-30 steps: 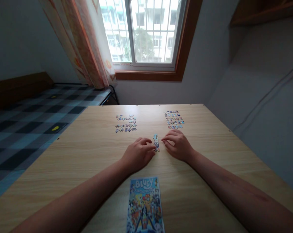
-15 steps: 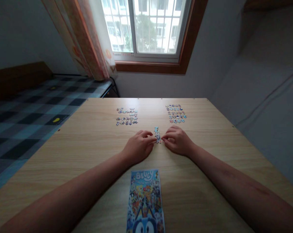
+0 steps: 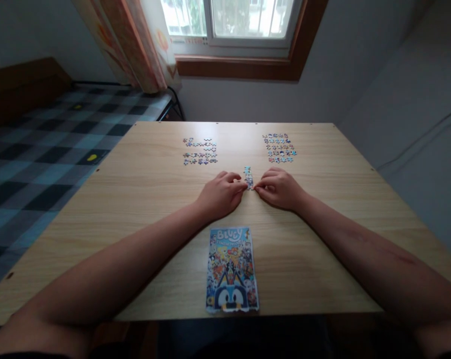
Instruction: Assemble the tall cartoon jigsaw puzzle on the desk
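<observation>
Blue poster (image 3: 232, 269), puzzle strip (image 3: 248, 177) beyond

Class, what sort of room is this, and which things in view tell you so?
Probably a bedroom, perhaps in a home or dormitory: a bed covered in a dark and pale check is at the left, and a flower-patterned curtain hangs beside a window.

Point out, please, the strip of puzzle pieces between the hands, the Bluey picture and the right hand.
Strip of puzzle pieces (image 3: 249, 176): head view, middle of its upper face.
Bluey picture (image 3: 232, 269): head view, centre of its printed front.
Right hand (image 3: 280, 188): head view, back of the hand.
</observation>
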The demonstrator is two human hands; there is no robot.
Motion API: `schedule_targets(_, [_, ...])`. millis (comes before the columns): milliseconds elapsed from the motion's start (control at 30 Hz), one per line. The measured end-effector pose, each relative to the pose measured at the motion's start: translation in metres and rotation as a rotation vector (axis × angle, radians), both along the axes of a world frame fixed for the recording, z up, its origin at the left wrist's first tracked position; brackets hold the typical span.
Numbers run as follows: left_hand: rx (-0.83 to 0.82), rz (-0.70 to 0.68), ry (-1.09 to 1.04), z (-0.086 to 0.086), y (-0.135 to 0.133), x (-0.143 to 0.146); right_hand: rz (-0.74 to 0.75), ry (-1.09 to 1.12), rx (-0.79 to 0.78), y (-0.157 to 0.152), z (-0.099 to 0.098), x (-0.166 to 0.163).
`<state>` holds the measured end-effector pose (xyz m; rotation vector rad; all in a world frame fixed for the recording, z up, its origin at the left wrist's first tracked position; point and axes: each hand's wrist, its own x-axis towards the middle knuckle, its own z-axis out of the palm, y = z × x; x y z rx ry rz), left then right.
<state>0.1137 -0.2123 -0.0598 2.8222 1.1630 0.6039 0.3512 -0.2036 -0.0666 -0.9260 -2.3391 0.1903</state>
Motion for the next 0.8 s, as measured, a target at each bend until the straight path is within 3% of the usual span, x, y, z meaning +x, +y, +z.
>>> schedule_targets(500, [-0.049,-0.013,-0.081,0.0015,0.0,-0.0011,-0.028,0.007,0.01,-0.0015,0.0008,-0.0002])
schedule_targets(800, [-0.075,0.064,-0.107,0.0028,-0.0035,-0.0072,-0.031,0.094,0.077,-0.0063,-0.0005,-0.0066])
